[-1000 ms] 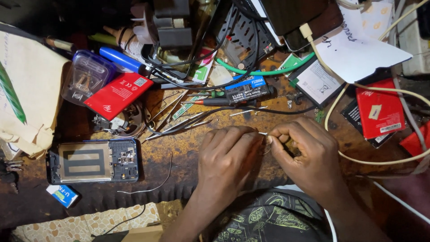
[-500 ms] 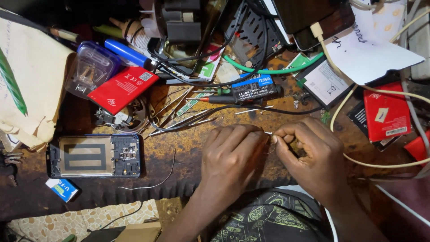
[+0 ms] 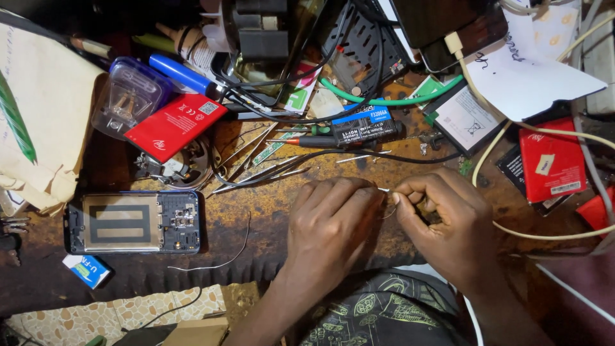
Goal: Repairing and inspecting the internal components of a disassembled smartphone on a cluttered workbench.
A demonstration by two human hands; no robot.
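Two hands meet over the rusty brown desk (image 3: pixel 256 211): left hand (image 3: pixel 330 221) and right hand (image 3: pixel 442 218) each pinch one thin pale wire (image 3: pixel 384 190) between fingertips, stretched taut for fine work; opened phone (image 3: pixel 134 222) lies far left.

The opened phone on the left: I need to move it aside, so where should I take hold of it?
Grip the opened phone by its two long edges, coming from above. It lies flat, back open, circuit parts exposed at its right end, so keep fingers off the inside.
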